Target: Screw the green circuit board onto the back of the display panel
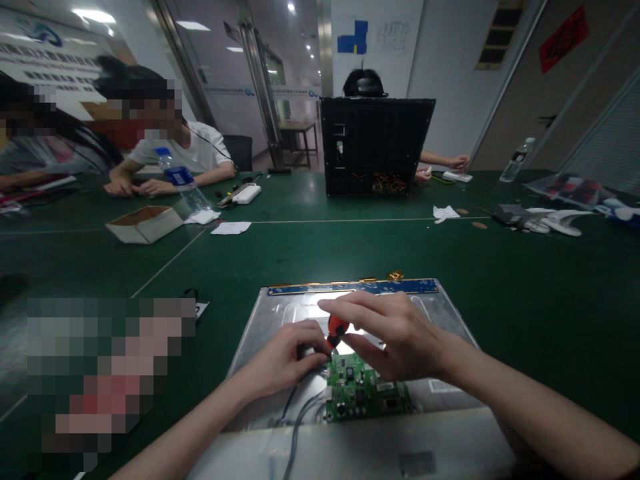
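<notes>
My right hand (395,327) is closed around the top of a screwdriver with an orange and black handle (338,325). The tool stands nearly upright over the upper left corner of a green circuit board (357,387). Close to its tip, my left hand (293,353) has its thumb and fingers pinched together; what they hold, if anything, is hidden. The board is on the silvery metal back of a flat panel (260,327). Grey cables (295,433) run from the board's left side toward me. A narrow blue circuit strip (415,287) lines the panel's far edge.
On the green table (280,250) are an open cardboard box (145,227), a tilted water bottle (183,180) and paper scraps (231,228). A black panel (377,147) stands across from me, a person behind it. Other people sit at the left. White-grey tools (540,219) lie at right.
</notes>
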`<state>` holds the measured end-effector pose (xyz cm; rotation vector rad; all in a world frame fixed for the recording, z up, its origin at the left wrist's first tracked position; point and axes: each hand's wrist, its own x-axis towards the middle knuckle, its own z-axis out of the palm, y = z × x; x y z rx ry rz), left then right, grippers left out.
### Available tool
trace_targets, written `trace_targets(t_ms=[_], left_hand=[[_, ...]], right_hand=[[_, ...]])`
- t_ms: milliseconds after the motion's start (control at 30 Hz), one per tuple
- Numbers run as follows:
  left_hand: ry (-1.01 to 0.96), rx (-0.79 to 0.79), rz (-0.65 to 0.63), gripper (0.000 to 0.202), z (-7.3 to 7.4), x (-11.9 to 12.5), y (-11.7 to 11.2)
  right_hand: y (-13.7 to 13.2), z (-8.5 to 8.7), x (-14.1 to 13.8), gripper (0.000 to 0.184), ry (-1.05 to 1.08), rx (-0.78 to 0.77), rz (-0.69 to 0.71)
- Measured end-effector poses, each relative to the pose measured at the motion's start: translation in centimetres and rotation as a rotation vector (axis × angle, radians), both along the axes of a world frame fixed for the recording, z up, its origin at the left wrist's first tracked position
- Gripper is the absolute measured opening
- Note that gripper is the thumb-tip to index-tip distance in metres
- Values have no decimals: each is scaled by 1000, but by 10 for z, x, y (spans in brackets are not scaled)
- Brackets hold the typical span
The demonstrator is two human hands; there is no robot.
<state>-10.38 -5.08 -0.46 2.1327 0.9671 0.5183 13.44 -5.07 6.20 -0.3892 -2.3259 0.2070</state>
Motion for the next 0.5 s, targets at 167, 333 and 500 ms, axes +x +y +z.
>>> trace_targets(t_ms=[167,333,500], left_hand=[[-12,1,-11,11,1,0,0],[8,10,-5,13,1,0,0],[0,10,-6,13,0,0,0]], right_hand=[[0,1,-1,32,8,66,-77],[1,1,-1,26,13,111,-99],[1,0,0,38,13,49,-44]])
